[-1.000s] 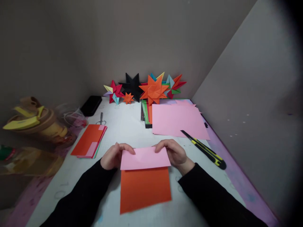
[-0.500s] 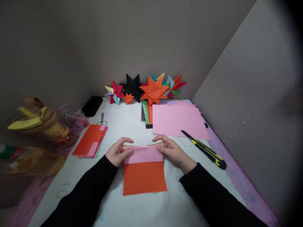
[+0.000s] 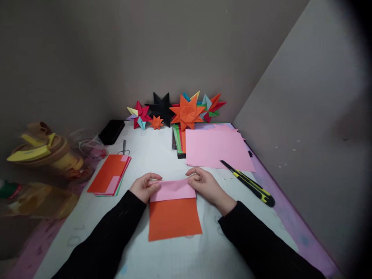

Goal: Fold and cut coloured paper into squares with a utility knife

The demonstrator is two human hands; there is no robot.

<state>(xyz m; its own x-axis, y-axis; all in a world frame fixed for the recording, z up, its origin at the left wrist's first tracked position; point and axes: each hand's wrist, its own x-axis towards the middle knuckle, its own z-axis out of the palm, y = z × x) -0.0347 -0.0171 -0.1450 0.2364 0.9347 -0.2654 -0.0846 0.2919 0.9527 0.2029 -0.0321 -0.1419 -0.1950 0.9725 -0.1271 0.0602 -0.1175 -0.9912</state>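
in the lower middle of the frame, both hands are pinching the top edge of a pink paper (image 3: 172, 192), the left hand (image 3: 143, 188) at its left corner and the right hand (image 3: 205, 185) at its right. the thumbs lie on the near face; the fingertips behind the edge are partly hidden. below the pink strip, an orange paper (image 3: 173, 220) reaches down over the tabletop (image 3: 157, 265); whether the two are separate sheets or one folded piece, i cannot tell. the sleeves (image 3: 106, 232) run off the bottom of the frame, and a dark blur covers the far right.

at the left, a cup (image 3: 65, 157) with a brown lid is smeared and hard to read; something yellow and reddish shows low inside, and yellow pieces lie on top. below it, a green-capped bottle (image 3: 43, 199) with amber contents is cut by the left edge. a clear bag (image 3: 90, 144) just beyond holds something pinkish, too blurred to name.

at upper centre, a dark-edged box (image 3: 181, 155) shows green, red and orange paper, its right part covered by a large pink sheet (image 3: 217, 149).
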